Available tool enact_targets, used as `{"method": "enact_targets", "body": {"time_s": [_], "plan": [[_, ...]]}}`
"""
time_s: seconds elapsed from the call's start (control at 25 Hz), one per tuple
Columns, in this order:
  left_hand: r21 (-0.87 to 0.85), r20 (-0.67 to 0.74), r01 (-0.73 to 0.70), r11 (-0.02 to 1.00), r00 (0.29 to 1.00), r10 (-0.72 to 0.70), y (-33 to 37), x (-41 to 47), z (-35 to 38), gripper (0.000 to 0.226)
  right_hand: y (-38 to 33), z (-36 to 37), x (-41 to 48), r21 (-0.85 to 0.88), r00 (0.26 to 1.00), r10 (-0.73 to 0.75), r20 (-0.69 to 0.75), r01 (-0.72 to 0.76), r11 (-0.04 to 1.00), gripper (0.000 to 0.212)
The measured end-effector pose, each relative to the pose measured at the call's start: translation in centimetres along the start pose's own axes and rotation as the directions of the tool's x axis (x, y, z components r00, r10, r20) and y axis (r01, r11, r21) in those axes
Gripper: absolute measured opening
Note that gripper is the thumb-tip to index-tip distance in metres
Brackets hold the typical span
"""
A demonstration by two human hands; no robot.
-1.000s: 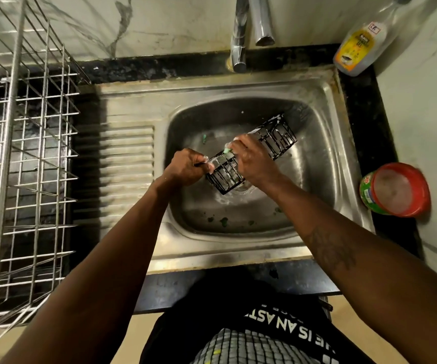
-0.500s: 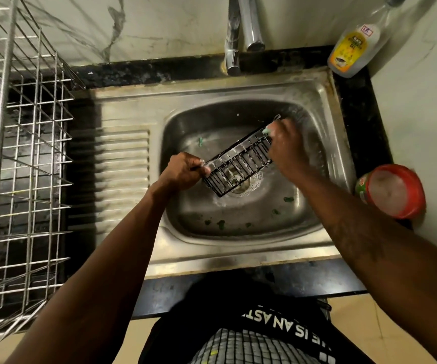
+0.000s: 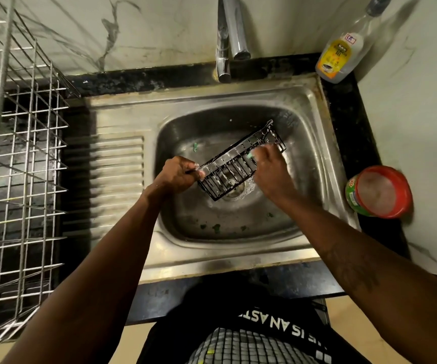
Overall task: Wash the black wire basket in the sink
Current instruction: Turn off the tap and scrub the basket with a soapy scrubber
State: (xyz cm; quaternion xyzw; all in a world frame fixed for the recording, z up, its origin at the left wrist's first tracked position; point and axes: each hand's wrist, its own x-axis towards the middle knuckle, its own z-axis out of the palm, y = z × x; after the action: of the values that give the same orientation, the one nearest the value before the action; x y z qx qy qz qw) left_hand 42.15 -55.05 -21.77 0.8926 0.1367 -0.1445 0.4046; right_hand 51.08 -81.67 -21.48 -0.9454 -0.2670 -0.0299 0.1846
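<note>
A black wire basket (image 3: 234, 166) hangs tilted over the drain of the steel sink (image 3: 314, 164), soapy along its wires. My left hand (image 3: 178, 176) grips its near left end. My right hand (image 3: 270, 169) presses a small green scrubber (image 3: 251, 154) against the basket's right half; most of the scrubber is hidden in my fingers. The basket's far right corner rises toward the back of the bowl.
A tap (image 3: 231, 35) stands behind the bowl, with no water running from it. A bottle with a yellow label (image 3: 339, 55) stands at the back right corner. A red-rimmed tub (image 3: 380, 191) sits right of the sink. A steel dish rack (image 3: 20, 158) fills the left side.
My right hand slid from the basket's middle out to its far right end, then back toward the middle. The basket turned flatter and longer in view. My left hand stayed put.
</note>
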Motion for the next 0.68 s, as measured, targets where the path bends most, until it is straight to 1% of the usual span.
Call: {"method": "enact_targets", "body": {"time_s": [0.04,0.08,0.12,0.16,0.2,0.24,0.28,0.32,0.4,0.44,0.48,0.52,0.56,0.6,0.64,0.68], "plan": [[0.002,0.01,0.0,1.0,1.0,0.0,0.1,0.1,0.0,0.012,-0.2,0.7,-0.7,-0.038,0.994,-0.106,0.027,0.107,0.994,0.037],[0.003,0.015,0.007,1.0,1.0,-0.007,0.2,0.2,0.0,0.01,-0.3,1.2,-0.7,-0.048,0.99,-0.141,0.021,0.142,0.989,0.035],[0.004,0.017,0.02,1.0,1.0,-0.02,0.3,0.1,-0.1,0.009,-0.2,1.4,-0.2,-0.034,0.996,-0.087,0.007,0.087,0.996,0.034],[0.01,0.017,0.024,1.0,1.0,-0.024,0.4,0.1,-0.2,0.008,-0.3,1.2,0.6,0.029,0.999,0.048,-0.022,-0.047,0.998,0.033],[0.013,0.019,0.026,1.0,0.999,-0.026,0.4,0.2,-0.3,0.009,-0.3,0.7,1.8,0.128,0.97,0.238,-0.05,-0.231,0.965,0.034],[0.013,0.026,0.028,1.0,0.999,-0.028,0.4,0.2,-0.3,0.009,-0.3,0.2,3.0,0.202,0.924,0.373,-0.084,-0.351,0.914,0.033],[0.014,0.033,0.028,1.0,0.999,-0.028,0.5,0.2,-0.3,0.009,-0.3,-0.1,4.1,0.241,0.905,0.416,-0.087,-0.386,0.89,0.031],[0.023,0.04,0.017,1.0,0.999,-0.018,0.6,0.2,-0.4,0.01,-0.7,-0.1,4.8,0.217,0.928,0.364,-0.077,-0.341,0.915,0.027],[0.031,0.051,0.004,1.0,0.999,-0.005,0.7,0.2,-0.6,0.016,-2.8,0.5,5.2,0.127,0.994,0.107,-0.033,-0.102,0.987,0.026],[0.034,0.056,0.013,0.999,0.998,-0.015,0.7,0.3,-0.7,0.018,-4.4,1.1,4.7,0.105,0.999,-0.032,0.024,0.029,0.994,0.03],[0.035,0.063,0.025,0.999,0.998,-0.027,0.8,0.2,-0.9,0.019,-6.0,1.6,3.7,0.104,0.982,-0.163,0.094,0.153,0.983,0.036],[0.042,0.062,0.033,0.999,0.997,-0.035,0.9,0.2,-0.8,0.021,-7.2,2.1,2.6,0.112,0.953,-0.261,0.151,0.246,0.963,0.038],[0.053,0.052,0.029,0.998,0.998,-0.032,1.0,0.1,-0.7,0.022,-7.6,2.3,2.1,0.12,0.931,-0.32,0.175,0.303,0.945,0.039],[0.067,0.041,0.026,0.997,0.999,-0.029,1.1,0.1,-0.7,0.022,-7.0,2.0,2.3,0.117,0.933,-0.315,0.172,0.299,0.947,0.039],[0.075,0.034,0.024,0.997,0.999,-0.027,1.2,-0.1,-0.7,0.02,-5.9,1.6,3.0,0.093,0.958,-0.247,0.143,0.236,0.967,0.038],[0.073,0.035,0.026,0.997,0.999,-0.029,1.3,-0.1,-0.7,0.017,-4.2,1.1,4.0,0.075,0.988,-0.122,0.097,0.115,0.99,0.036]]}}
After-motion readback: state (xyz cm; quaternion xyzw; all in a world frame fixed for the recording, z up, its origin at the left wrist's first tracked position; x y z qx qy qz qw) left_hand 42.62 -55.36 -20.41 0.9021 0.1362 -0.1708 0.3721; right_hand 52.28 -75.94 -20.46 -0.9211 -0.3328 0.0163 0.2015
